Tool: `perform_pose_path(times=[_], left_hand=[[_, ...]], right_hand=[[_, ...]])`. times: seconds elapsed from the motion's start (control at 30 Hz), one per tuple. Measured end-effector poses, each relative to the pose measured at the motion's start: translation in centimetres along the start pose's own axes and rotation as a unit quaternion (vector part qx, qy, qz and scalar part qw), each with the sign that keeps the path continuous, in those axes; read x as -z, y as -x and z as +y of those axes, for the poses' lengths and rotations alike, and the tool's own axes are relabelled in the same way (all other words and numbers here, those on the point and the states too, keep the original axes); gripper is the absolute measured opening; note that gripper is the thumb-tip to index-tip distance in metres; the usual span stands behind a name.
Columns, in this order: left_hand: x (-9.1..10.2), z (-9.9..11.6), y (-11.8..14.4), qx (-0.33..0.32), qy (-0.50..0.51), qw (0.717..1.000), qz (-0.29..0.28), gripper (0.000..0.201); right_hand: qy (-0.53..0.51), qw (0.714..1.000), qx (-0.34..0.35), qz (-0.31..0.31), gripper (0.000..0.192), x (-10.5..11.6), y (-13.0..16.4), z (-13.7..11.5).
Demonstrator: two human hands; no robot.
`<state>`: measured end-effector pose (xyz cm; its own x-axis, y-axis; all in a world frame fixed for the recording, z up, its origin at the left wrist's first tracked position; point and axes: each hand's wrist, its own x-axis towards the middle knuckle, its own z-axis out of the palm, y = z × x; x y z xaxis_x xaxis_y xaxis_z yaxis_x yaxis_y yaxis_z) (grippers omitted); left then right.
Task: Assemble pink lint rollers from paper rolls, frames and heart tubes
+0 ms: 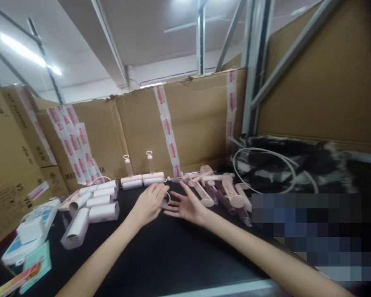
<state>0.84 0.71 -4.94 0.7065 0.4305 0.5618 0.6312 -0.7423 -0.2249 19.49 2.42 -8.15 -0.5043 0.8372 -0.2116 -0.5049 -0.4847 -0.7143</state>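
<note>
My left hand (149, 205) is closed around a white-rimmed round piece (167, 201), which looks like the end of a roll; the fingers hide most of it. Close beside it, my right hand (188, 205) is open with its fingers spread, the fingertips near the round piece. I cannot tell whether they touch it. Behind the hands, two pink-and-white lint rollers (153, 178) lie at the cardboard wall, each with a clear stem and a heart-shaped loop standing up. Pink plastic roller handles and covers (231, 192) lie heaped right of my right hand.
Several white sticky rolls (102, 211) in clear covers lie to the left. Further left are a blue-and-white package (34, 231) and a teal card (37, 264). Cardboard walls (200, 123) enclose the black table (173, 264). Black plastic with a white hose (266, 192) lies right.
</note>
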Motion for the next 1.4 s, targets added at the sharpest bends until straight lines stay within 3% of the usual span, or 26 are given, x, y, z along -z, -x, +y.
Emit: perform_pose_path(times=[0.07, 0.2, 0.33, 0.47, 0.53, 0.6, 0.67, 0.73, 0.8, 0.93, 1.07, 1.13, 1.2, 1.27, 1.33, 1.4], left_hand=[[-0.8, 0.9, -1.5, -0.068, -0.047, 0.996, -0.026, 0.047], [-1.2, 1.8, -2.7, -0.158, -0.109, 0.981, -0.039, 0.033], [0.0, 0.9, -1.8, -0.167, -0.161, 0.973, 0.007, 0.030], [0.6, -0.9, 0.6, -0.164, -0.181, 0.968, 0.053, 0.038], [0.2, -1.7, 2.0, -0.105, -0.151, 0.979, 0.082, 0.039], [-0.4, -2.2, 3.4, 0.021, -0.085, 0.989, 0.119, 0.040], [-1.3, -2.6, 4.7, 0.156, 0.008, 0.977, 0.144, 0.045], [-2.0, -2.9, 5.6, 0.248, 0.102, 0.953, 0.139, 0.050], [-2.6, -3.1, 6.3, 0.308, 0.173, 0.929, 0.112, 0.053], [-2.8, -3.6, 6.9, 0.354, 0.273, 0.894, 0.019, 0.057], [-1.9, -4.2, 7.2, 0.316, 0.320, 0.891, -0.064, 0.052], [-1.1, -4.2, 7.1, 0.315, 0.278, 0.906, -0.056, 0.056], [-0.6, -3.6, 6.9, 0.316, 0.237, 0.918, -0.002, 0.065], [-0.6, -2.3, 6.5, 0.303, 0.280, 0.910, 0.051, 0.070], [-1.3, -0.5, 6.1, 0.272, 0.408, 0.869, 0.064, 0.068], [-2.2, 1.2, 5.9, 0.259, 0.513, 0.817, 0.050, 0.065]], right_hand=[[-0.040, 0.999, -0.004, -0.015, 0.049, 0.4, -0.2, 0.0], [-0.066, 0.997, 0.031, 0.039, 0.024, 0.8, -0.5, 0.3], [-0.064, 0.996, 0.045, 0.039, 0.010, 0.6, -0.6, 0.5], [-0.029, 0.999, 0.029, 0.031, 0.014, 0.3, -0.4, 0.6], [0.004, 0.999, 0.023, 0.030, 0.019, 0.3, -0.3, 0.6], [0.051, 0.998, 0.026, 0.036, 0.028, 0.5, -0.2, 0.4], [0.100, 0.993, 0.035, 0.045, 0.045, 0.8, -0.1, 0.2], [0.175, 0.982, 0.043, 0.054, 0.063, 1.0, 0.1, -0.1], [0.305, 0.947, 0.052, 0.083, 0.072, 1.0, 0.3, -0.4], [0.547, 0.823, 0.091, 0.123, 0.061, 0.9, 0.7, -1.2], [0.640, 0.745, 0.142, 0.125, 0.050, 1.5, 1.3, -2.9], [0.648, 0.724, 0.176, 0.158, 0.050, 1.4, 1.7, -3.6], [0.625, 0.727, 0.232, 0.160, 0.051, 0.6, 2.0, -3.4], [0.574, 0.762, 0.285, 0.098, 0.052, -0.8, 2.4, -2.1], [0.508, 0.809, 0.297, -0.011, 0.054, -2.1, 2.6, -0.1], [0.482, 0.827, 0.273, -0.097, 0.057, -3.0, 2.9, 1.5]])
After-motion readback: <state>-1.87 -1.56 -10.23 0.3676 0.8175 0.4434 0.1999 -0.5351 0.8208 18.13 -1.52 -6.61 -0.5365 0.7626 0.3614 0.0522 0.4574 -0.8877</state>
